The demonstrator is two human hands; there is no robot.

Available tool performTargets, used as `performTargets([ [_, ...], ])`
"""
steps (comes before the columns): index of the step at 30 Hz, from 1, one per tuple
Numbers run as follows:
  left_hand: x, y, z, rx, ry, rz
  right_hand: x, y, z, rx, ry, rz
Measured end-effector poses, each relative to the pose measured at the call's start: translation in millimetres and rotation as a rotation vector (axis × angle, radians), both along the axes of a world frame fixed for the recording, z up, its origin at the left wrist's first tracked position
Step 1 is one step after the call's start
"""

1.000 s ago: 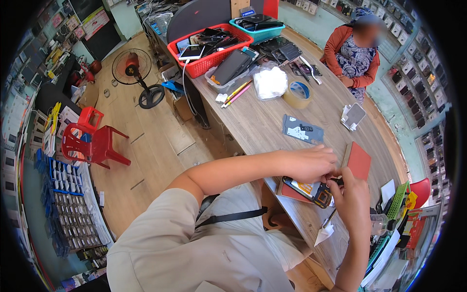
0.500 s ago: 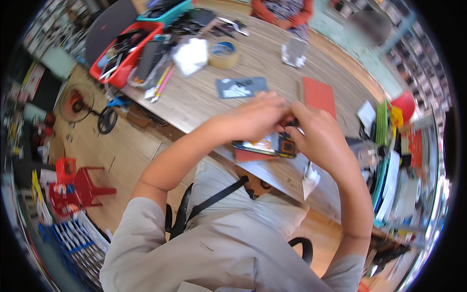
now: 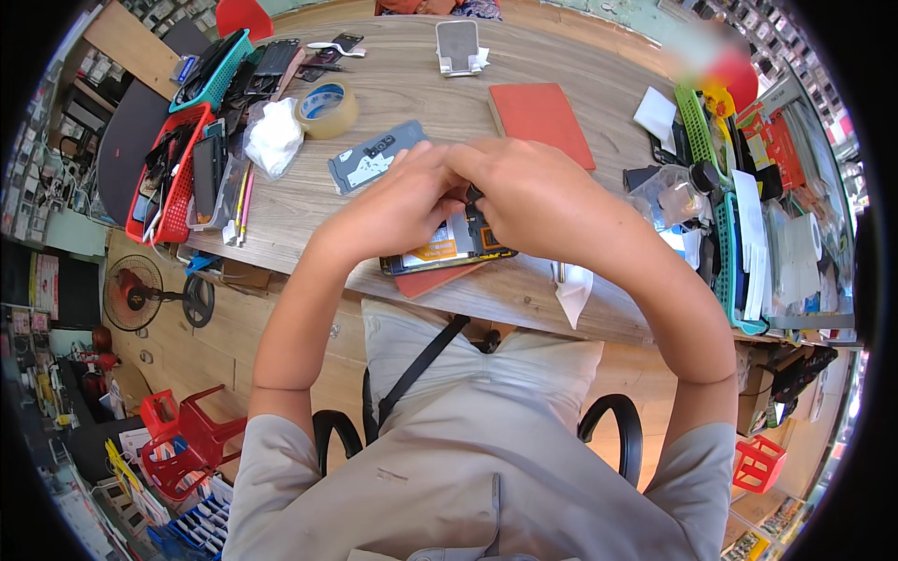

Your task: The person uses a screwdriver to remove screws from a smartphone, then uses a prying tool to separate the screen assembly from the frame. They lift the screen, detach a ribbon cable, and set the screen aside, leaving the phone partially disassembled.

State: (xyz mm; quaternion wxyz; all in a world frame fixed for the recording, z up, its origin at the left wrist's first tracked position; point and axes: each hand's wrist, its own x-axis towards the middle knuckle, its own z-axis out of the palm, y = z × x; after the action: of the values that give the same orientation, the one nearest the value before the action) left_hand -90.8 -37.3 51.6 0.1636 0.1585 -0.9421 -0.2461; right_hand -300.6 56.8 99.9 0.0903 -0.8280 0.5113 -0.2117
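Note:
On the table before me lies an opened smartphone [image 3: 438, 249], its battery and dark inner parts bare. A red pad [image 3: 432, 280] sticks out from under its near edge. My left hand [image 3: 398, 206] and my right hand [image 3: 528, 192] meet over the phone, fingers curled and closed. A small dark piece [image 3: 473, 195] shows at the right fingertips; its kind is unclear. What the left fingers pinch is hidden behind the hand. Just beyond the left hand rests a grey-blue phone back cover [image 3: 379, 155] with whitish patches.
A red book [image 3: 544, 117] lies beyond my right hand, with a phone stand [image 3: 458, 49] farther off. Tape [image 3: 327, 109], a white wad [image 3: 274, 137] and a red basket [image 3: 161, 201] of phones are at left. Green baskets [image 3: 728, 252] and a clear jar [image 3: 669, 194] stand right.
My view has swung, so the table and its things sit differently in the picture. Both hands stay together over the opened phone, fingers closed.

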Motion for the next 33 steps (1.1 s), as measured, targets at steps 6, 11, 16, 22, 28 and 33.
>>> performTargets([
  [6,-1.0,-0.2,2.2,0.007,-0.004,0.010,6.7,4.4,17.1,0.161,0.039,-0.078],
  [11,-5.1,0.2,1.9,-0.028,-0.042,0.013,-4.1,19.1,5.7,-0.037,-0.176,-0.030],
  [16,-6.6,3.8,7.9,-0.124,-0.071,-0.012,-20.0,55.3,4.2,-0.049,-0.298,-0.197],
  [22,-7.5,12.8,4.9,-0.269,-0.075,0.003,-38.2,120.9,-45.3,-0.068,-0.584,-0.529],
  [28,-2.8,15.5,-2.0,-0.342,0.014,-0.045,-50.5,152.5,-110.2,-0.154,-0.680,-0.778],
  [33,18.1,-14.8,-6.7,-0.270,0.105,0.128,-51.1,149.5,-115.6,-0.244,-0.539,-0.767],
])
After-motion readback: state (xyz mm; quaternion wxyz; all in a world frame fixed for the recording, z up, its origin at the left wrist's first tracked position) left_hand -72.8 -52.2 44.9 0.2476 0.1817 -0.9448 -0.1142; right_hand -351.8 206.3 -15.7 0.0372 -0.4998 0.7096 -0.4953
